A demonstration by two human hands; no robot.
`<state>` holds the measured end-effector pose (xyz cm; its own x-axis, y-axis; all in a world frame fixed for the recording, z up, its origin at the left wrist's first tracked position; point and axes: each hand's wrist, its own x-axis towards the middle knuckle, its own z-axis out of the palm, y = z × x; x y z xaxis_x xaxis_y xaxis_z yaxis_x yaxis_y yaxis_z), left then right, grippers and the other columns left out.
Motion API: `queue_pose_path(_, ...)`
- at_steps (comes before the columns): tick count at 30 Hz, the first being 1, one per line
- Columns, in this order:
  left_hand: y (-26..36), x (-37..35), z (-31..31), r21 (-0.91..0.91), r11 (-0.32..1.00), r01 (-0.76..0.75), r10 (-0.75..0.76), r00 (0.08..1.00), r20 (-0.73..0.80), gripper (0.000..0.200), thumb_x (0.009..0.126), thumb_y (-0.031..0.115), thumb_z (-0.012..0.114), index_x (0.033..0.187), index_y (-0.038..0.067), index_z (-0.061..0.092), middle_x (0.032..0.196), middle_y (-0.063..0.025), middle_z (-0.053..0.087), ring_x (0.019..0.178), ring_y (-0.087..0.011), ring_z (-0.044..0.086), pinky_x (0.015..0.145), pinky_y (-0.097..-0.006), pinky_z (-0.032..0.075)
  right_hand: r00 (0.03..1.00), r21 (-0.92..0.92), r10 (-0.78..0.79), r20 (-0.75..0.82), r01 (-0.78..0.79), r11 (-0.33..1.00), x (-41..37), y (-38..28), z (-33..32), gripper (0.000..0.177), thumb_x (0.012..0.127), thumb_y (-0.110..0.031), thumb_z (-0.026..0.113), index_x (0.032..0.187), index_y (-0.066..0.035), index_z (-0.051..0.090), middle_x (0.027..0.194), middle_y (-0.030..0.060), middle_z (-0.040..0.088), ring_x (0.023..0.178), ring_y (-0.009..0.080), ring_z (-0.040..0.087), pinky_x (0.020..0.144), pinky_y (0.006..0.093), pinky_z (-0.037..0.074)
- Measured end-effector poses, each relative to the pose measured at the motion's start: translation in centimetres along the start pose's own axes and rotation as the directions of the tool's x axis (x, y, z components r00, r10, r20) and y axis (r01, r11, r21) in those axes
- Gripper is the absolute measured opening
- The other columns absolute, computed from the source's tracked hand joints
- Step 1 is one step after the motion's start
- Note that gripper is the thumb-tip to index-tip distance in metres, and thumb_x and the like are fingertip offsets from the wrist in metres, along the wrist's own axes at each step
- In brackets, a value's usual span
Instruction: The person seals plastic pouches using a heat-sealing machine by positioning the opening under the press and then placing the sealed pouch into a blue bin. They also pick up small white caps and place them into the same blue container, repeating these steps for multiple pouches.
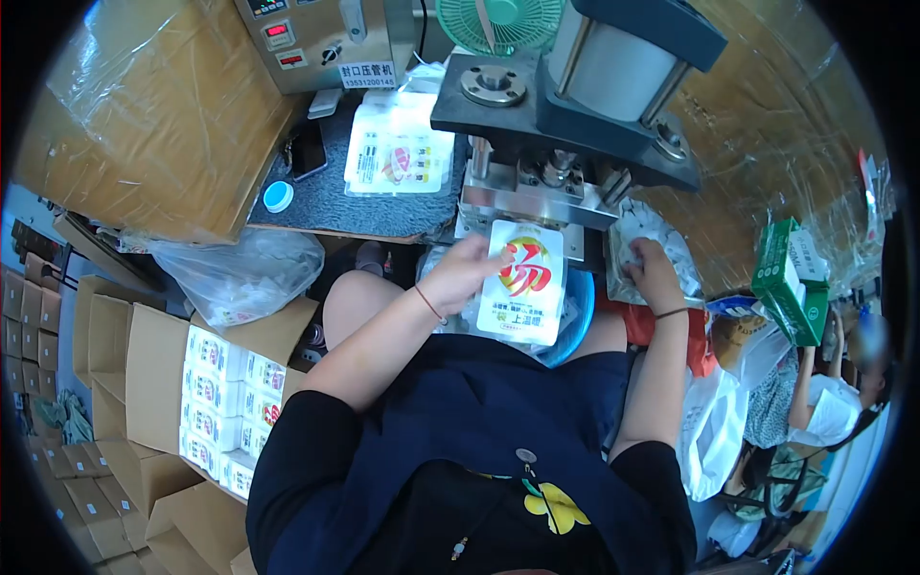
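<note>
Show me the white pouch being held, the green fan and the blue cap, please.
white pouch point(522, 287): head view, on the middle of its printed front.
green fan point(537, 24): head view, on its grille, right of the hub.
blue cap point(278, 196): head view, on its round top.
</note>
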<state>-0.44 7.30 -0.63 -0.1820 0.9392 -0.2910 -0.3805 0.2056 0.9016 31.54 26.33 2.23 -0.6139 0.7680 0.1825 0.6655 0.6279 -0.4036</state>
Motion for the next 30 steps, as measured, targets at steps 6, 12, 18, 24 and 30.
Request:
queue_pose_path(6,6.2,4.8,-12.3,0.994,-0.103,0.044,0.725,0.687,0.045,0.052,0.097,0.031,0.061,0.142,0.008,0.051,0.149,-0.0254,0.044,0.137,-0.0442,0.043,0.111,-0.0557,0.037,0.996,0.045,-0.072,0.048,0.07,0.997,0.2,-0.8,-0.7,0.036,0.078,-0.002,0.074,0.11,-0.002,0.058,0.103,0.0189,0.065,0.103,0.0412,0.062,0.09,0.0426,0.05)
queue_pose_path(12,2.9,-3.3,-10.5,0.968,-0.176,-0.176,0.606,0.756,0.248,0.046,0.094,0.026,0.068,0.136,0.007,0.059,0.138,-0.0158,0.059,0.128,-0.0364,0.055,0.105,-0.0488,0.044,0.999,0.429,0.0,0.037,-0.016,0.903,-1.6,-1.1,-1.6,0.025,0.089,-0.002,0.067,0.113,-0.004,0.063,0.094,0.0023,0.057,0.093,0.0158,0.053,0.087,0.0302,0.045)
queue_pose_path(18,-0.2,-5.1,-8.3,0.397,0.862,-0.316,0.384,0.918,-0.102,0.019,0.097,0.016,0.071,0.102,-0.002,0.075,0.086,-0.0024,0.073,0.079,-0.004,0.062,0.072,-0.024,0.051,0.972,0.547,-0.149,-0.18,0.225,0.806,-1.8,-7.1,-0.1,0.012,0.098,-0.007,0.059,0.106,0.0,0.065,0.097,0.0047,0.062,0.086,0.0159,0.058,0.079,0.0312,0.047)
queue_pose_path(24,-1.1,-6.0,-1.6,0.482,0.853,-0.2,0.176,0.98,0.095,0.026,0.095,0.023,0.074,0.098,-0.002,0.076,0.08,-0.0002,0.07,0.073,-0.0035,0.059,0.065,-0.0242,0.049,0.923,0.561,-0.314,-0.22,0.383,0.733,-0.1,-17.2,-0.1,0.011,0.093,-0.003,0.064,0.103,-0.001,0.068,0.093,0.0121,0.066,0.087,0.0279,0.065,0.077,0.035,0.051)
queue_pose_path(30,-1.1,-7.0,1.9,0.001,0.99,0.14,-0.132,0.929,0.345,0.036,0.103,0.025,0.065,0.123,-0.004,0.066,0.116,-0.0086,0.072,0.104,-0.0119,0.067,0.095,-0.0306,0.054,0.896,0.471,-0.44,-0.066,0.417,0.778,0.4,-15.1,-1.3,0.009,0.095,-0.004,0.062,0.102,-0.002,0.067,0.094,0.0134,0.066,0.088,0.0312,0.065,0.078,0.0381,0.051)
